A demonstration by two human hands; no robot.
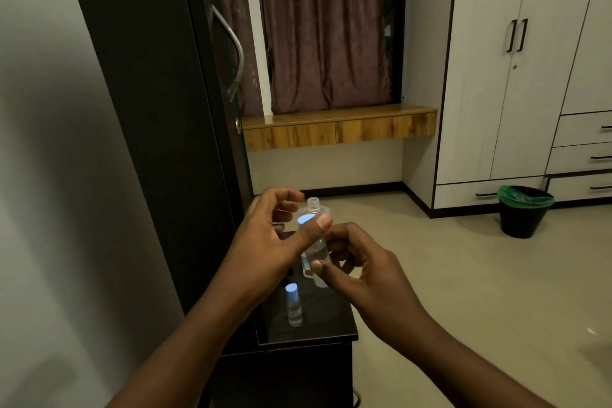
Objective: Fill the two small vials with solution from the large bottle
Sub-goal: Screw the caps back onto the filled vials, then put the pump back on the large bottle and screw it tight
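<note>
1. Head view showed a dark cabinet top point(318, 318) below both hands.
2. The left hand point(265, 242) gripped the large bottle point(313, 205), uncapped and upright.
3. The right hand point(361, 272) pinched one vial point(318, 253) against that bottle.
4. Another vial point(294, 306) stood upright on the cabinet top.

I see clear vials point(294, 307) capped pale blue, a black desk point(318, 325), maroon curtain point(326, 26), green-lined black bin point(523, 210).
</note>
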